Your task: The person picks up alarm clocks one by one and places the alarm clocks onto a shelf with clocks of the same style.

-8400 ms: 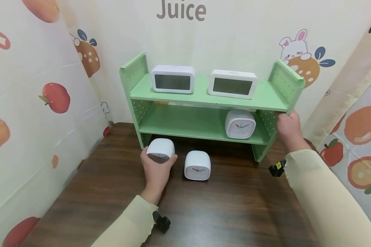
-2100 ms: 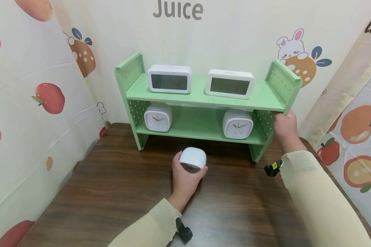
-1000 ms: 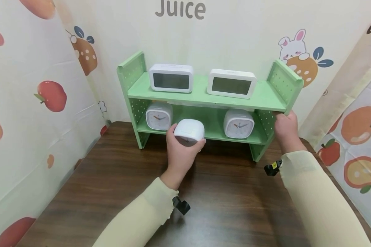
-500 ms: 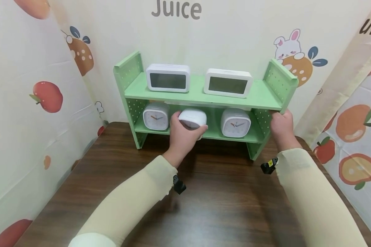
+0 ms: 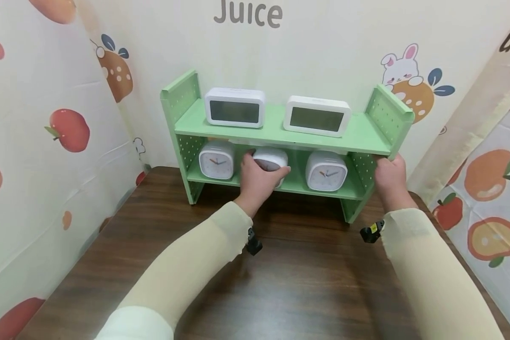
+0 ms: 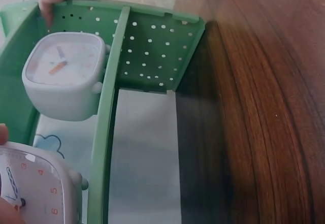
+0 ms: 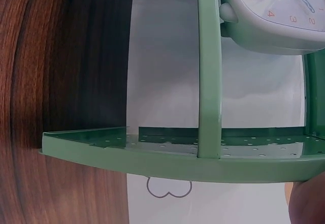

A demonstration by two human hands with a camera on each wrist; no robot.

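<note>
With thumb and fingers round its sides, my left hand grips a white rounded alarm clock at the middle of the lower shelf. The left wrist view shows this clock's dial partly covered by fingers. My right hand holds the right side panel of the green two-tier shelf rack, just below the upper board; in the left wrist view a finger reaches inside the panel. Matching alarm clocks stand on the lower shelf, one at the left and another at the right.
Two white digital clocks, one at left and one at right, stand on the upper board. Under the rack is a dark wooden table. A fruit-print cloth hangs behind and at both sides.
Earlier, my left hand put one alarm clock on the lower shelf's left. It then lifted the other from the table, up and forward, between the two clocks. My right hand stays on the rack.
</note>
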